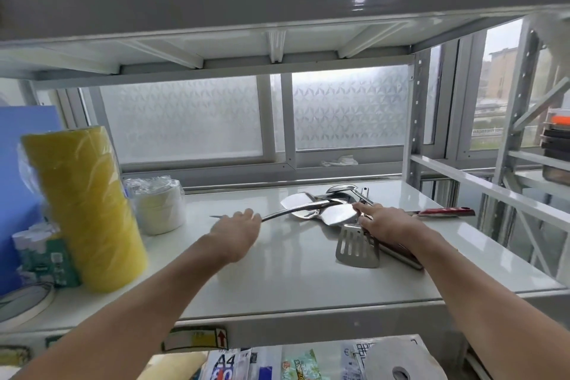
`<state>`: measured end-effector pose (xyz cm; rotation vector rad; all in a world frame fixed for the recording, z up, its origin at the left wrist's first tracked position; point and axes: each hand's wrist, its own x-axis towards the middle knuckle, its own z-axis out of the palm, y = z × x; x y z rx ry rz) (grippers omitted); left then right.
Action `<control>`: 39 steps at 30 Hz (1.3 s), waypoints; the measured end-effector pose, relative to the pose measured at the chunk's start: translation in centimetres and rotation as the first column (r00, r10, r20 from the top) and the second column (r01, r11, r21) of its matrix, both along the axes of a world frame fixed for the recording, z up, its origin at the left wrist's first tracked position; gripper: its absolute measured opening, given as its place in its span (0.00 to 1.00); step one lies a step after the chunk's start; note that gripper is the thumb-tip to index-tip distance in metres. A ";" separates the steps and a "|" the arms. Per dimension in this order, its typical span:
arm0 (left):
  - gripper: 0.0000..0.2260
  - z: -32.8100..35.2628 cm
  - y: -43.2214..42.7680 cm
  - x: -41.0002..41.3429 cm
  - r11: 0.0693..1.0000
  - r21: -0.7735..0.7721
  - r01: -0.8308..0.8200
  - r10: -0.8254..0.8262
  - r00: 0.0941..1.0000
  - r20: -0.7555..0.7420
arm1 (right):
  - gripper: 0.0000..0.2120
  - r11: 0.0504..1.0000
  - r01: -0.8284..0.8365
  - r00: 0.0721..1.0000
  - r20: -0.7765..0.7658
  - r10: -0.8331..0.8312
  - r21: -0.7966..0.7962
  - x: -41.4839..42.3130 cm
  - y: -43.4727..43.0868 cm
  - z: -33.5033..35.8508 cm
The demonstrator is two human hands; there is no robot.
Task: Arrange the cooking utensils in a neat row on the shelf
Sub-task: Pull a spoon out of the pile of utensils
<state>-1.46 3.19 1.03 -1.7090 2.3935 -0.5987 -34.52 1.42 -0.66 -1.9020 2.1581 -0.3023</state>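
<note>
Several steel cooking utensils lie in a loose heap (327, 205) at the right back of the white shelf (277, 281). My left hand (237, 233) is closed around the long steel handle (290, 210) of one utensil whose head is in the heap. My right hand (385, 222) rests on the heap, fingers touching a shiny spoon head (339, 213). A slotted turner (357, 248) lies just in front of that hand, its handle running under my wrist. A red-handled utensil (444, 211) points right behind the hand.
A tall yellow wrapped roll (86, 210) and a stack of wrapped white bowls (157, 203) stand at the shelf's left. The upper shelf (277, 6) hangs low overhead. Frosted windows close the back. A second rack (524, 163) stands to the right.
</note>
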 end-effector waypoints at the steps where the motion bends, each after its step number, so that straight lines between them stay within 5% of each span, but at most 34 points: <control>1: 0.25 0.2 0.2 1.4 0.999 -0.046 -0.003 0.006 0.999 0.045 | 0.29 1.000 -0.001 1.000 -0.007 0.001 -0.005 0.1 0.1 0.1; 8: 0.24 4.6 2.0 9.4 0.930 -0.362 0.061 0.090 0.918 0.387 | 0.27 0.999 -0.027 0.997 -0.067 0.024 -0.042 1.3 1.1 1.7; 13: 0.22 8.2 0.9 11.8 0.805 -0.482 0.347 -0.036 0.839 0.543 | 0.33 0.854 -0.238 0.971 -0.085 0.224 -0.463 7.9 3.1 4.2; 18: 0.13 9.2 -0.6 12.4 0.648 -0.558 0.519 -0.239 0.834 0.498 | 0.28 0.829 -0.394 0.916 -0.093 0.391 -0.396 13.7 3.6 4.1; 22: 0.07 7.1 -1.3 12.8 0.637 -0.559 0.531 -0.313 0.841 0.442 | 0.20 0.830 -0.430 0.883 0.025 0.468 -0.355 15.4 4.7 4.0; 28: 0.36 5.8 -0.8 14.6 0.774 -0.602 0.196 -0.102 0.977 0.187 | 0.09 0.825 -0.446 0.794 0.272 0.544 -0.348 18.5 5.9 2.4; 31: 0.37 5.2 1.0 13.4 0.790 -0.613 -0.008 -0.078 0.991 -0.113 | 0.07 0.881 -0.383 0.703 0.531 0.474 -0.279 21.0 5.9 1.4; 35: 0.10 2.9 3.7 10.7 0.878 -0.432 -0.205 -0.089 0.818 -0.568 | 0.05 0.941 -0.303 0.687 0.650 0.326 -0.152 25.6 5.9 0.4; 39: 0.13 0.7 4.8 10.1 0.986 0.007 -0.164 0.107 0.609 -0.786 | 0.07 0.931 -0.304 0.629 0.691 0.355 -0.202 30.1 5.6 0.0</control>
